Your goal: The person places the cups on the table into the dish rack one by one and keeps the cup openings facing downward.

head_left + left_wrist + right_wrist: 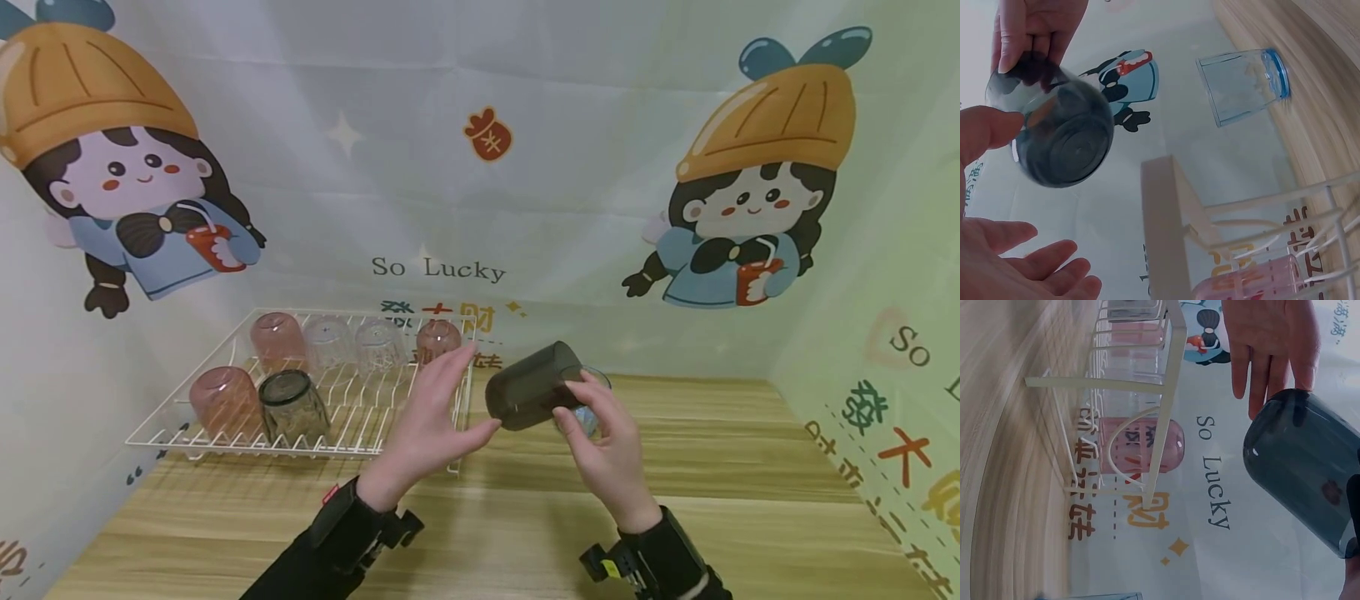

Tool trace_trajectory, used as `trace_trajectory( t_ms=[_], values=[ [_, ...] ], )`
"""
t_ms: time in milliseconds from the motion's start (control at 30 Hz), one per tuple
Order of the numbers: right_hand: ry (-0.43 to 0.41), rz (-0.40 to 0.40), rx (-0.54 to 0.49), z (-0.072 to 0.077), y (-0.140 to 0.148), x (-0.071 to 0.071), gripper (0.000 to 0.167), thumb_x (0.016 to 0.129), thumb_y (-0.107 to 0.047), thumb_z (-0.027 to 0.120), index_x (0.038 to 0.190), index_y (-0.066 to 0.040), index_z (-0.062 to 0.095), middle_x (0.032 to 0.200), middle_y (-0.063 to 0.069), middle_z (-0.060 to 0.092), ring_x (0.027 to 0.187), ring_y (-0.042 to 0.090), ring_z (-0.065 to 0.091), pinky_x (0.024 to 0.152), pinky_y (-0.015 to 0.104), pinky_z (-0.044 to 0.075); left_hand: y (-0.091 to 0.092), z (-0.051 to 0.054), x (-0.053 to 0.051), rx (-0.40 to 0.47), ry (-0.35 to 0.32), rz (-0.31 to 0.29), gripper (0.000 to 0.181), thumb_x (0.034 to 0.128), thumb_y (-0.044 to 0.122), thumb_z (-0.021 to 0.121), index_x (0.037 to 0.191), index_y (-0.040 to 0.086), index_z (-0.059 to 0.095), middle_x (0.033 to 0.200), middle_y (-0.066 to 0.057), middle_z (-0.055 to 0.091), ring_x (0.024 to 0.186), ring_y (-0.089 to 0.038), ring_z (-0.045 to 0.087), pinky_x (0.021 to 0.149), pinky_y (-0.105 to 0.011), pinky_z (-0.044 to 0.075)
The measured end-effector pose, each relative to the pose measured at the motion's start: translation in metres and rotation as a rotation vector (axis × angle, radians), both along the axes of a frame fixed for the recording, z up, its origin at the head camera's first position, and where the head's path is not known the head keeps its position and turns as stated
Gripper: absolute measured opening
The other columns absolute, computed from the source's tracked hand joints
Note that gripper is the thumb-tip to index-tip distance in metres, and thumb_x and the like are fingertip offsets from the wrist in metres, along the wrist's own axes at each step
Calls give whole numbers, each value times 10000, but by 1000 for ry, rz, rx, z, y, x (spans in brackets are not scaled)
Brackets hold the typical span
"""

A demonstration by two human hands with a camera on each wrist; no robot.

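A dark grey tinted glass (528, 387) is held tilted in the air above the table, its rounded base towards the left. My right hand (611, 450) grips it near the rim, thumb on one side and fingers on the other. Beside the base is my left hand (427, 417), fingers extended and thumb apart from them; whether its thumb touches the glass I cannot tell. In the left wrist view the glass base (1079, 150) faces the camera. A light blue clear glass (1241, 87) stands on the table, partly hidden behind my right hand in the head view.
A white wire rack (360, 429) stands at the left. It holds upside-down glasses: pink ones (225, 404), clear ones (380, 346) and a grey one (294, 408). A printed cloth (555, 225) hangs behind the wooden table (712, 467).
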State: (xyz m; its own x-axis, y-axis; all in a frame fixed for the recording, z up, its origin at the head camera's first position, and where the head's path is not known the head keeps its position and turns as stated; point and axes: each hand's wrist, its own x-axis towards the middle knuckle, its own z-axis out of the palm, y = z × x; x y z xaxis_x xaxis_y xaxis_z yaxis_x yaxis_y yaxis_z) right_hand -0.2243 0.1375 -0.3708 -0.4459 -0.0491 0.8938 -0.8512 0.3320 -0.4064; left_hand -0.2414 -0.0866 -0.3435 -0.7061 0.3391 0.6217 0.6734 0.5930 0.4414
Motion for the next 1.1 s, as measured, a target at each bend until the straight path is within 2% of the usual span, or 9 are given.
trace_trajectory(
  t_ms=[133, 367, 567, 733, 833, 933, 1100],
  values=[
    [-37, 38, -40, 0, 0, 0, 312, 762, 197, 631, 1060, 104, 624, 1028, 248, 637, 1268, 75, 469, 1118, 243, 333, 2, 0, 0, 9, -1, -6, 924, 718, 256, 807, 1476, 83, 306, 1442, -119, 417, 1341, -286, 359, 1116, -503, 304],
    [-45, 75, -84, 3, -2, -1, 275, 802, 151, 625, 1072, 98, 621, 1039, 189, 653, 1224, 94, 515, 1116, 260, 341, 5, 1, 1, 46, -23, -21, 922, 720, 254, 806, 1477, 86, 308, 1440, -123, 421, 1345, -296, 356, 1108, -522, 309],
    [-59, 88, -118, 4, -5, -1, 260, 806, 146, 624, 1063, 105, 618, 1058, 73, 670, 1205, 83, 530, 1120, 266, 337, 7, -1, 1, 59, -35, -43, 929, 708, 265, 814, 1477, 116, 315, 1432, -101, 439, 1325, -262, 394, 1103, -490, 335],
    [-61, 121, -159, 6, -8, -2, 265, 806, 155, 617, 1068, 121, 609, 1078, -44, 661, 1148, 77, 566, 1107, 266, 356, 10, -1, 2, 111, -72, -66, 948, 697, 259, 823, 1486, 183, 304, 1441, -63, 434, 1326, -238, 400, 1092, -514, 339],
    [-70, 165, -195, 7, -9, -1, 245, 830, 138, 602, 1074, 149, 591, 1100, -106, 649, 1175, 87, 552, 1092, 248, 372, 12, -1, 4, 145, -58, -96, 944, 695, 226, 827, 1483, 180, 309, 1415, -69, 460, 1297, -227, 434, 1078, -495, 369],
    [-97, 211, -231, 8, -10, 0, 246, 847, 129, 585, 1092, 149, 581, 1126, -109, 643, 1175, 115, 553, 1073, 252, 392, 14, -1, 4, 180, -28, -130, 943, 694, 187, 829, 1481, 167, 311, 1397, -71, 474, 1272, -210, 457, 1062, -445, 404],
    [-198, 245, -271, 12, -12, 4, 256, 879, 94, 565, 1135, 104, 575, 1083, -81, 653, 1036, 102, 606, 971, 237, 461, 17, -2, 4, 238, 0, -174, 930, 704, 156, 823, 1480, 158, 310, 1397, -74, 470, 1252, -199, 466, 1020, -378, 455]
  ],
)
